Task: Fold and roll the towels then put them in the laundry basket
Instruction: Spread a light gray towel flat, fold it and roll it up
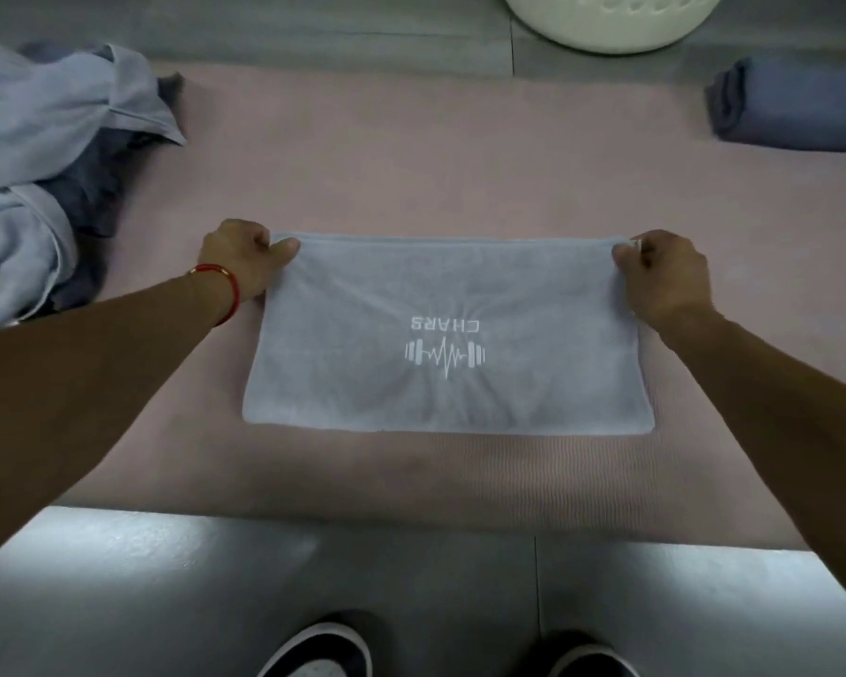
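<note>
Towel (448, 334), pale blue and folded into a flat rectangle with a white dumbbell logo (444, 346) facing up, lies on the pink mat (411, 153) on the floor, its far corners pinched by the left hand (245, 259) and right hand (665, 276), the fingers of each curled tight on the cloth. A heap of unfolded towels (45, 153) lies at the mat's left end and a dark blue rolled towel (797, 107) at its right end. Beyond the mat stands the white basket (611, 22), its inside out of view.
</note>
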The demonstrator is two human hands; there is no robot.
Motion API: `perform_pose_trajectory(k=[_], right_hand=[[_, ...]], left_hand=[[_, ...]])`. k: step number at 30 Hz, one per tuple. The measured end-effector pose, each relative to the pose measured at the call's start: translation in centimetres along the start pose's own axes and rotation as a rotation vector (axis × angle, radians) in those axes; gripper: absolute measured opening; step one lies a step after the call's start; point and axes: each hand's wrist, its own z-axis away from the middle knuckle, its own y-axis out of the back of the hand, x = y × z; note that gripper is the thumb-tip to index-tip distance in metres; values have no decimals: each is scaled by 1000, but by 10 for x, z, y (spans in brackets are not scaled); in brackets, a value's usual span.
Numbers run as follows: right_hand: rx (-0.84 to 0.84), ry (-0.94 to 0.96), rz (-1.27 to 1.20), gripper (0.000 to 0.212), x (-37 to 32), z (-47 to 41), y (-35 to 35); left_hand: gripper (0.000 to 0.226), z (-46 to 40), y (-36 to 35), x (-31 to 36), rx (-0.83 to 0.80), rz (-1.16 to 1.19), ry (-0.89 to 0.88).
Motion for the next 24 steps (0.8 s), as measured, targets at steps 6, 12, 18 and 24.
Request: perform_pose_trajectory(k=[6,12,18,24], right_hand=[[57,-4,119,36,-3,-8,-14],[204,354,321,52,-18,37,-28],[-136,432,447,65,3,68,-53],[-55,211,401,67,35,62,-20]], left_hand=[[49,-4,4,0,-27,25,32],[51,57,-24,24,262,-387,-471],[59,86,-76,14,-37,-493,-520],[61,84,-76,14,-43,-520,-515]])
